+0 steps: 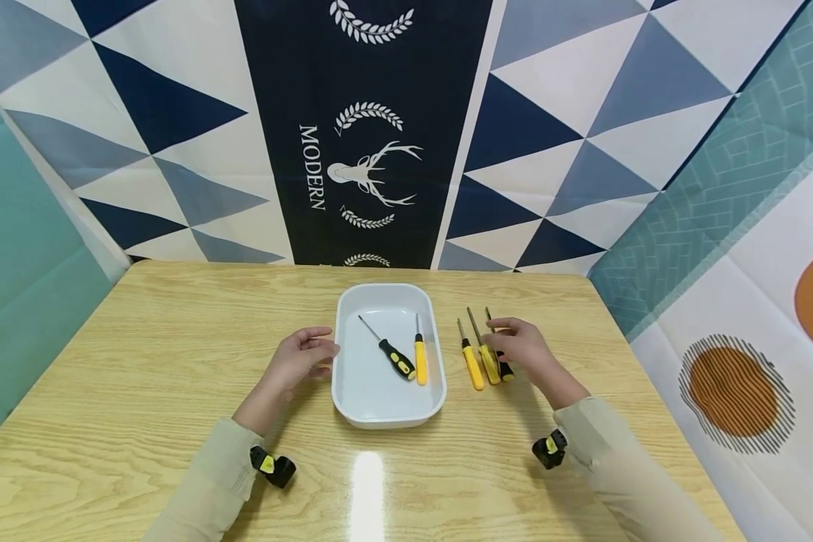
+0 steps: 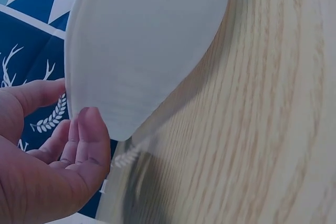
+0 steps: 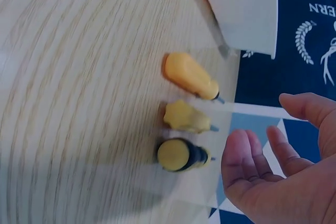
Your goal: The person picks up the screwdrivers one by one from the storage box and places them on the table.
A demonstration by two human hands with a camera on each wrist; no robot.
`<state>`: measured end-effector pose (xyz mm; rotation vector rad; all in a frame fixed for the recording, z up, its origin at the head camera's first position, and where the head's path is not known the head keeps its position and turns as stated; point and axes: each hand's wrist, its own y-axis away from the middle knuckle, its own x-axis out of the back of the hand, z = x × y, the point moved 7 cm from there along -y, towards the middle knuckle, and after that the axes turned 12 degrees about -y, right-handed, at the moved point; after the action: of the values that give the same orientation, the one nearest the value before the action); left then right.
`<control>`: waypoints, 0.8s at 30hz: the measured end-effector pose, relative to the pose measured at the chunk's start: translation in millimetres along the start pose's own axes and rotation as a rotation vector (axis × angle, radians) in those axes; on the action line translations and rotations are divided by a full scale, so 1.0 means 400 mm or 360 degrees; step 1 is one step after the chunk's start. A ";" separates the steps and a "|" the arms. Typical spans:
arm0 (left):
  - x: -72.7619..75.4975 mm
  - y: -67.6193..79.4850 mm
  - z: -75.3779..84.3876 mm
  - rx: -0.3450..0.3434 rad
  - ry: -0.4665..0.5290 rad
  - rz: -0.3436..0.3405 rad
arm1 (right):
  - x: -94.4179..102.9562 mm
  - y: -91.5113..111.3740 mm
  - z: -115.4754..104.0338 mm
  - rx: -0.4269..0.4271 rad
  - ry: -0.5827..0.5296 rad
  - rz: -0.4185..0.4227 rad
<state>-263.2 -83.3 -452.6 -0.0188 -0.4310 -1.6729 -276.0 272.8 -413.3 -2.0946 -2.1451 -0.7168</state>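
A white tray (image 1: 389, 406) holds a black-and-yellow screwdriver (image 1: 397, 360) and a yellow-handled screwdriver (image 1: 421, 361). At its left side is my left hand (image 1: 299, 357), fingers loosely bent, thumb tip at the rim in the left wrist view; firm contact is hard to tell. Right of the tray lie a yellow screwdriver (image 1: 473, 365), a clear-yellow one (image 1: 489, 364) and a black one with a yellow end (image 1: 506, 372). Just above these last two hovers my right hand (image 1: 525, 350), thumb and fingers apart. The right wrist view shows nothing between its fingers (image 3: 239, 161).
The wooden table (image 1: 142, 391) extends to both sides of the tray. Behind it hangs a patterned cloth (image 1: 359, 90) with a deer motif; more cloth (image 1: 732, 391) hangs at the right. Each wrist wears a small black camera (image 1: 274, 467).
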 end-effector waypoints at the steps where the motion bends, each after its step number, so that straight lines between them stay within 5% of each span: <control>1: 0.004 0.001 0.001 -0.0006 0.0002 0.0000 | -0.004 0.001 -0.003 0.0003 -0.0013 -0.0009; 24: 0.079 0.035 0.016 -0.0218 -0.0285 -0.0020 | -0.086 0.009 -0.031 0.0007 -0.0122 -0.0127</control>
<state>-256.2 -112.9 -434.6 -0.2693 -0.4506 -1.7173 -273.5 236.1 -413.7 -2.0777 -2.2792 -0.6479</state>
